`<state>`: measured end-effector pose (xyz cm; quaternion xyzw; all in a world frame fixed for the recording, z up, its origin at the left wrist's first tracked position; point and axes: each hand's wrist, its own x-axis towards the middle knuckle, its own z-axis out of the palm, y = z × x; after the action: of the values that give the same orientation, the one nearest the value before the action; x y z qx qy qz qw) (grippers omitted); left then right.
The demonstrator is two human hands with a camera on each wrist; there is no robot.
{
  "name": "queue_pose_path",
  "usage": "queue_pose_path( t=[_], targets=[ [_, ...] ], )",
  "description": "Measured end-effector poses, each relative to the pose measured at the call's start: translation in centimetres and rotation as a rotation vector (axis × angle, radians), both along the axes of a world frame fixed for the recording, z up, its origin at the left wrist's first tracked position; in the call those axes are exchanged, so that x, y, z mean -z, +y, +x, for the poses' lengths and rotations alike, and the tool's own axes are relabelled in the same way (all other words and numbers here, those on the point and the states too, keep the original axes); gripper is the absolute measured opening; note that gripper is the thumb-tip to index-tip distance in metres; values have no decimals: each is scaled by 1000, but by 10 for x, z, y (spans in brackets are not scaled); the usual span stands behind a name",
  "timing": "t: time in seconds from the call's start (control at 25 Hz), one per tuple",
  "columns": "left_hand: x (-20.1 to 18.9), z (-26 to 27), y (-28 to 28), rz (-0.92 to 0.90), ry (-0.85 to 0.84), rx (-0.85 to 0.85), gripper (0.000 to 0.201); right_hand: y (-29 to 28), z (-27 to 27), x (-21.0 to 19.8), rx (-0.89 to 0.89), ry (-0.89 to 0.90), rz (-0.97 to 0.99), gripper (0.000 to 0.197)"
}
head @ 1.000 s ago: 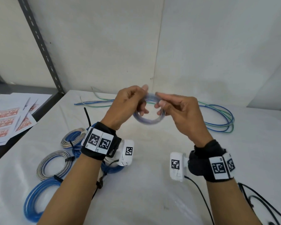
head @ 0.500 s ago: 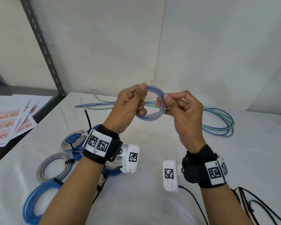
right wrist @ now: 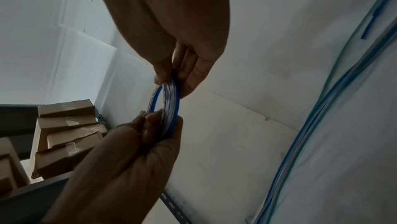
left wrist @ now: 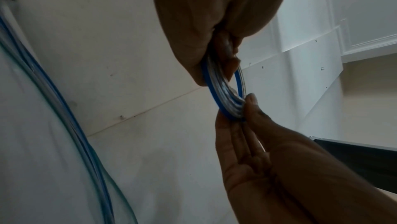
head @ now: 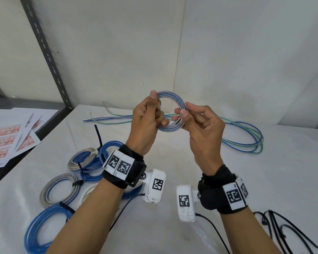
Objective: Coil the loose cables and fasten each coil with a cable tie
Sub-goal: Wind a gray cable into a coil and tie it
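— What do we have up in the air?
— A small coil (head: 170, 111) of blue and clear cable, several turns, held upright above the counter (head: 173, 180); we see no tie on it.
— And lying down?
— Loose blue and green cables (head: 242, 136) sprawl at the back. Tied coils (head: 60, 187), blue and silver, lie at the left. Black cable ties (head: 275, 230) lie at the right.

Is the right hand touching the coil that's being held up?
Touching. The head view shows the right hand pinching the coil's right side between thumb and fingers.
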<state>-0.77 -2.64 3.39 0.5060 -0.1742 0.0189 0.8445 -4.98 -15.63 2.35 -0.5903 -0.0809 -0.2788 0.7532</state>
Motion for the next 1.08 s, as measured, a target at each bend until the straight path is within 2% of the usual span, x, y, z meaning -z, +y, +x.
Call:
queue_pose_path(
  t=[0.08,0.16,0.28,0.36,0.48,0.6,0.68,0.92,1.08],
  targets=[
    [-1,2,6,127,16,80,46,-9,3,-1,11,-10,-19,16],
    [-1,5,18,378,-56,114,54,-23,3,-2,-34,12,-132,18],
    [-3,2,33,715,-204,185,41,-38,0,-7,-154,78,-369,19],
    [-3,1,37,833,-245,245,35,-40,0,-7,-179,104,-442,17],
    [-4,-2,32,736,-252,226,35,-38,-1,-7,-147,81,-460,20],
    [-5,-3,27,570,-220,154,34,-34,-4,-11,-175,78,-458,34],
    [-5,-2,25,520,-212,152,33,-33,-4,-10,-189,72,-422,39],
    [-1,0,21,506,-206,153,33,-37,-3,-12,-186,73,-423,35],
    [1,2,21,459,-175,163,33,-34,-3,-11,-98,58,-358,29]
  ],
)
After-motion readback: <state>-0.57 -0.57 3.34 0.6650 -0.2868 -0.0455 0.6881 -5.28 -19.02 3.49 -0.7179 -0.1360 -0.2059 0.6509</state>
